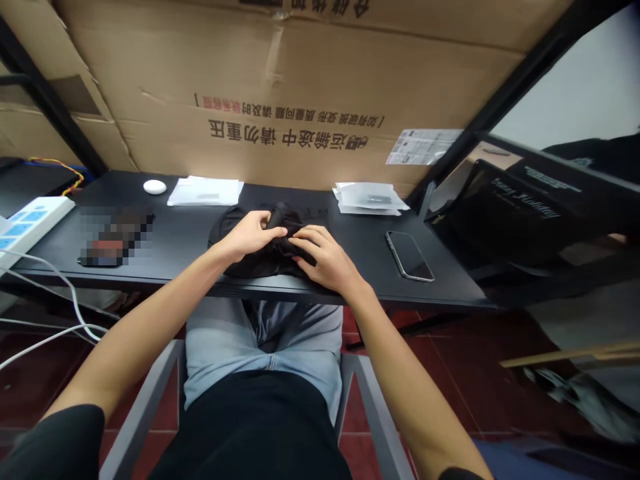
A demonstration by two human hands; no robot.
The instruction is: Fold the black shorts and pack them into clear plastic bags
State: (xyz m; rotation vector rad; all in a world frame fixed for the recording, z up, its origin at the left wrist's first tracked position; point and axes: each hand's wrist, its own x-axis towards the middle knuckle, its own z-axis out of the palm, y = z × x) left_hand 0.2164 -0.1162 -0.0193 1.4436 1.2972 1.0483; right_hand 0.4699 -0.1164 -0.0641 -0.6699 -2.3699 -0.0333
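A bunched piece of black fabric (250,264) lies on the black desk (360,250) close to the front edge; its exact kind I cannot make out. My left hand (253,233) grips its upper middle, the thumb stretched toward the right and the fingers curled over a fold. From the other side my right hand (325,259) is closed on the same fabric, thumb and fingers bent around a fold. The fingertips of both hands nearly meet, and the folds between them are partly hidden.
Flat white packets form a left stack (206,191) and a right stack (370,198) at the back. A smartphone (410,256) lies right, a white oval object (155,187) back left. A power strip (35,223) with cables sits far left. Cardboard (280,80) walls the back.
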